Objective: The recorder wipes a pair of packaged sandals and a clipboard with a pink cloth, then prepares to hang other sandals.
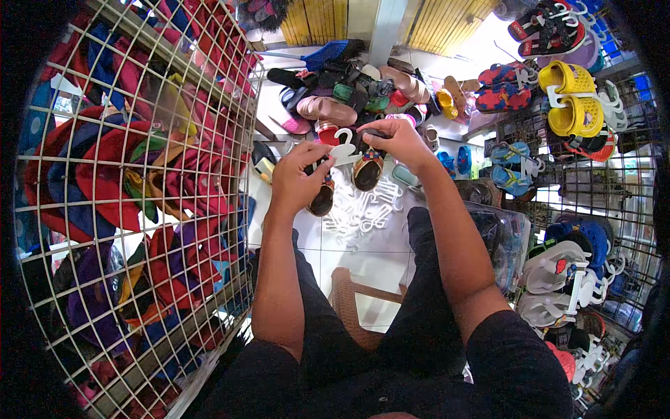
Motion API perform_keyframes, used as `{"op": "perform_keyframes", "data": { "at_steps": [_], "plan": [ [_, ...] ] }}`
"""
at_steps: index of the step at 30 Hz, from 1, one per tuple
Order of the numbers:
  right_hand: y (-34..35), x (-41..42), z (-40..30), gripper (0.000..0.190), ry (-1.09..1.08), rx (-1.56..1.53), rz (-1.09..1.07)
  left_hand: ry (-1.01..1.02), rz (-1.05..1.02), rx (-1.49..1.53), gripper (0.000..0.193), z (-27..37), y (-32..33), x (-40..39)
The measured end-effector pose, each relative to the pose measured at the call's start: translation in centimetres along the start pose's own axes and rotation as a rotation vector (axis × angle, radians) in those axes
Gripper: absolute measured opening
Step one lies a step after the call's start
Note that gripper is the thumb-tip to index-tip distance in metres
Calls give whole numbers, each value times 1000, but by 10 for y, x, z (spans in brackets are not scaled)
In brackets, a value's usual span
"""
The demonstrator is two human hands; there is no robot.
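Between my two hands hangs a white plastic shoe hanger (345, 152) with its hook upward. My left hand (301, 178) pinches the hanger's left end together with a small dark-soled sandal (320, 201). On the other side, my right hand (395, 140) grips the heel of the matching sandal (368, 173), which has a patterned strap and lies against the hanger's right end. Whether each sandal is clipped on cannot be told. Below them, a heap of loose white hangers (364, 212) lies on the tiled floor.
A pile of assorted sandals and clogs (366, 89) is in front. A wire grid (125, 199) with colourful caps stands at the left. At the right, yellow clogs (570, 99) and other footwear hang on a rack. A brown woven stool (345, 298) is between my legs.
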State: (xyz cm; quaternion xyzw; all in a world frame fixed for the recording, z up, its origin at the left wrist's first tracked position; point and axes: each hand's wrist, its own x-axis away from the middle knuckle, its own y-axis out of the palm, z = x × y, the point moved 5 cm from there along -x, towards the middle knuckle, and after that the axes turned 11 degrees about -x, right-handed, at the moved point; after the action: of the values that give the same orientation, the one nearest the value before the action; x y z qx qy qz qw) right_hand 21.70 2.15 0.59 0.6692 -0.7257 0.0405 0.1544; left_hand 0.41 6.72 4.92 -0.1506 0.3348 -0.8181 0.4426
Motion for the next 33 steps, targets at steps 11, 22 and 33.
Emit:
{"op": "perform_keyframes", "data": {
  "at_steps": [11,22,33],
  "plan": [
    [11,-1,-2,28,9,-55,-88,-18,110,3,24,1,-2,1],
    [15,-2,3,29,-10,65,-131,-63,53,86,25,-5,-5,0],
    [25,5,-4,24,-42,294,-123,80,-33,-104,45,-4,9,2]
  ]
}}
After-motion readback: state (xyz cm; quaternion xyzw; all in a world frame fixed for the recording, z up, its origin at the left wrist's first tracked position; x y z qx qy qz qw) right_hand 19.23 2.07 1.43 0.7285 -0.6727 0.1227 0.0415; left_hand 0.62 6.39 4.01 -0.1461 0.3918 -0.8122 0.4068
